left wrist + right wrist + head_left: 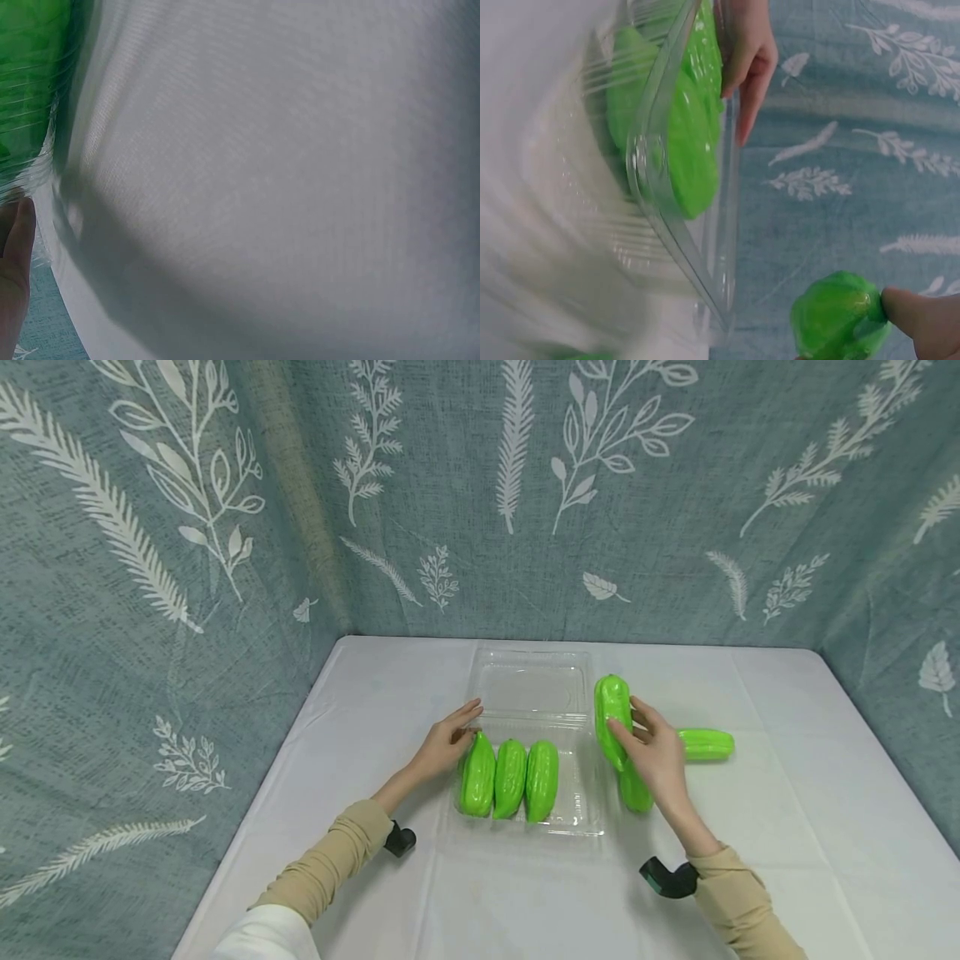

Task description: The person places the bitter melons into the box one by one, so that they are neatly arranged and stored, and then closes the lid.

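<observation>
My right hand [654, 752] grips a green ridged gourd [611, 706] between thumb and fingers, above the table just right of a clear plastic container [588, 785]. In the right wrist view, the held gourd [836, 319] appears end-on beside my thumb. Three more green gourds [511, 777] lie side by side in the container's left and middle. My left hand [444, 743] pinches the container's left rim near the hinge, by the leftmost gourd. In the left wrist view, its fingertips [24, 214] show right at the ribbed plastic wall.
The container's lid [532, 685] lies open toward the back. Right of the container, one gourd [636, 792] is partly hidden below my right hand, and another [707, 744] lies sideways behind the wrist. A white cloth covers the table [525, 902]; a patterned curtain [465, 510] hangs behind.
</observation>
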Available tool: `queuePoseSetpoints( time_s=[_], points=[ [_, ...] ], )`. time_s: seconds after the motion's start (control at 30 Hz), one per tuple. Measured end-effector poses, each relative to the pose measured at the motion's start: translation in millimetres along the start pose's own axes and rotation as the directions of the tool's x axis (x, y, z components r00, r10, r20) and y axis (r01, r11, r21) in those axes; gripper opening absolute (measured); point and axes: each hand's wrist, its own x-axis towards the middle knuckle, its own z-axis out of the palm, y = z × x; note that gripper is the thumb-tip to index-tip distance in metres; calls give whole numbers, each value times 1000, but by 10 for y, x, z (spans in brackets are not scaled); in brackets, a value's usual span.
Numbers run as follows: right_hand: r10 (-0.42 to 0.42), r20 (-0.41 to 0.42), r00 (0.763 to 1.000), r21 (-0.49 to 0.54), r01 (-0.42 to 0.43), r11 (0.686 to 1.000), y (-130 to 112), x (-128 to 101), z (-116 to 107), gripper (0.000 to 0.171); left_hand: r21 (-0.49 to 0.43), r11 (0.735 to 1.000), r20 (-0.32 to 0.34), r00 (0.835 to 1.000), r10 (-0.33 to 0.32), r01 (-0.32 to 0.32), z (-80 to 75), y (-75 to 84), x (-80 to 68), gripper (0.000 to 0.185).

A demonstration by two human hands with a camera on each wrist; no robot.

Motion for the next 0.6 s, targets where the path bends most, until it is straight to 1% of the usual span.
queuePoseSetpoints(
  time_s=[0.33, 0.6],
  points=[
    [5, 28, 1000, 16, -6, 1000, -19, -32, 102, 64, 12, 1000, -4, 1000, 9, -9, 0, -1, -1, 44],
    [3, 44, 999, 28, -4, 1000, -12, -59, 171, 64, 4, 1000, -2, 1000, -1, 1, -1, -5, -1, 44]
  ],
)
